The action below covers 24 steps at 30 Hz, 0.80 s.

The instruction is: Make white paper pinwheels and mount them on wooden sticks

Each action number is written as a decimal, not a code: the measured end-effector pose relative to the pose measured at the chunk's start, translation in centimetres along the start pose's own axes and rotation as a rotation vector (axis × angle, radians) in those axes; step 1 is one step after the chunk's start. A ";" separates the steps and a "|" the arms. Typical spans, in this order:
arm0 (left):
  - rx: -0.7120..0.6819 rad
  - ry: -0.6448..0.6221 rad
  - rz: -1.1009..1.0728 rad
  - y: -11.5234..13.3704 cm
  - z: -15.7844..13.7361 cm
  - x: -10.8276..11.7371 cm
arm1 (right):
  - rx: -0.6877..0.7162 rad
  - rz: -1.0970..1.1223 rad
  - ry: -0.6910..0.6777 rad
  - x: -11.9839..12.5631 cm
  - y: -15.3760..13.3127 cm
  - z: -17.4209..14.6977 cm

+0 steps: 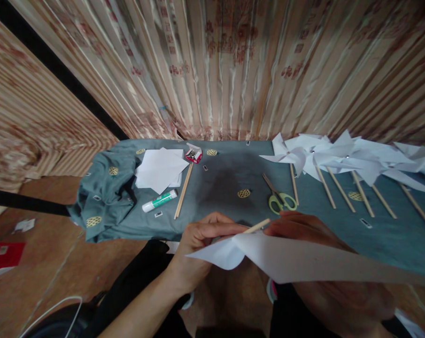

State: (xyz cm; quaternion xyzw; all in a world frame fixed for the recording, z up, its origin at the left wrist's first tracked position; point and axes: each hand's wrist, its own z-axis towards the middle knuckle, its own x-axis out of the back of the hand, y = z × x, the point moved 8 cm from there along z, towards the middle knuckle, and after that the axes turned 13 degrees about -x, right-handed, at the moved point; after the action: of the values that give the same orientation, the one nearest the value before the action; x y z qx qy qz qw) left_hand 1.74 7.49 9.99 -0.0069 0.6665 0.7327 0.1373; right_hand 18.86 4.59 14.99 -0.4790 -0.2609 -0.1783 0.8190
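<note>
A white paper pinwheel (304, 260) is between my hands, just in front of the table edge, its blades seen nearly edge-on. My left hand (198, 241) is closed around the pinwheel and its wooden stick (257, 226), whose end pokes up past the paper. On the other side, my right hand (304, 226) pinches at the pinwheel's centre close to the stick's end. Paper covers part of that hand, and a pin at the fingertips is too small to be sure of. Green-handled scissors (282, 202) lie just beyond my right hand.
On the grey-green cloth (222, 197) are a stack of white paper (159, 166), a glue stick (159, 201), loose wooden sticks (183, 192) and a small red box of pins (193, 155). Several finished pinwheels (346, 155) lie at the right. A patterned curtain (226, 70) hangs behind.
</note>
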 end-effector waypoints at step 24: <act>0.046 0.012 0.102 -1.7 -0.6 0.2 | -0.730 0.519 -0.106 -3.1 5.3 2.0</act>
State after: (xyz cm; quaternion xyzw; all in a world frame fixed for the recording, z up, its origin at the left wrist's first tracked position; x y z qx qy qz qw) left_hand 1.75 7.03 8.25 0.0259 0.6836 0.7230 0.0960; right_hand 18.78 8.97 10.28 -0.7945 -0.0938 -0.0227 0.5995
